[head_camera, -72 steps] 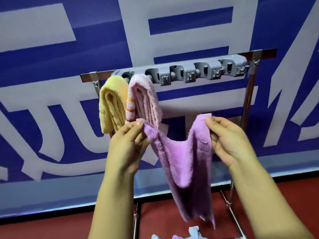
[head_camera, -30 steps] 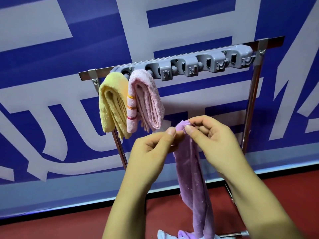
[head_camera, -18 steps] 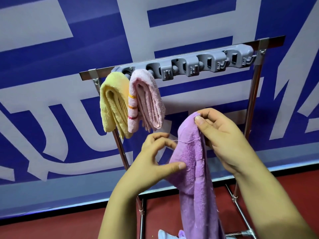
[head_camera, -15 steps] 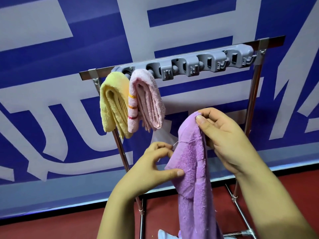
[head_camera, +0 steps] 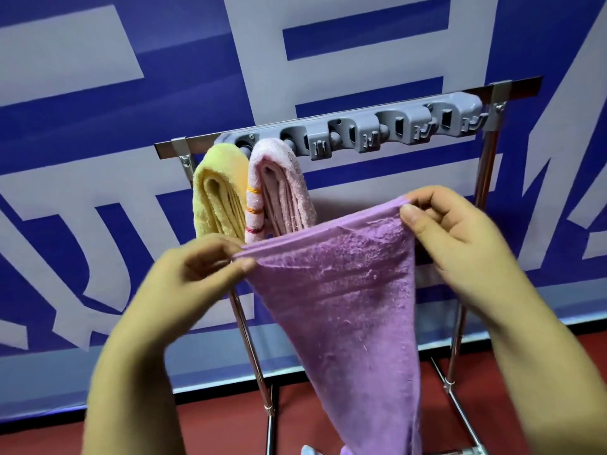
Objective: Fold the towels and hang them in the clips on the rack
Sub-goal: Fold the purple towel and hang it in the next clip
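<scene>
- Purple towel held up in mid-air, near side of the rack, top edge stretched taut between both hands, sloping up to the right.
- Left hand pinching the towel's left top corner, thumb in front, fingers curled behind the cloth.
- Right hand pinching the right top corner, thumb on the near face, fingers curled behind.
- Hands well apart, right one higher than the left.
- Towel body hanging down, narrowing toward the bottom, running out of view at the lower edge.
- Grey clip strip mounted along the rack's top bar, tilted up to the right in view.
- Yellow towel folded, hanging from the leftmost clip.
- Pink towel folded, with orange and red stripes along its left edge, hanging from the next clip, touching the yellow one.
- Clips to the right of the pink towel holding nothing.
- Purple towel's top edge overlapping the lower ends of both hung towels in view; contact cannot be told.
- Chrome rack legs visible behind and below the purple towel.
- Blue and white banner on the far side of the rack.
- Red floor below.
- Small pale item at the bottom edge, too cut off to identify.
</scene>
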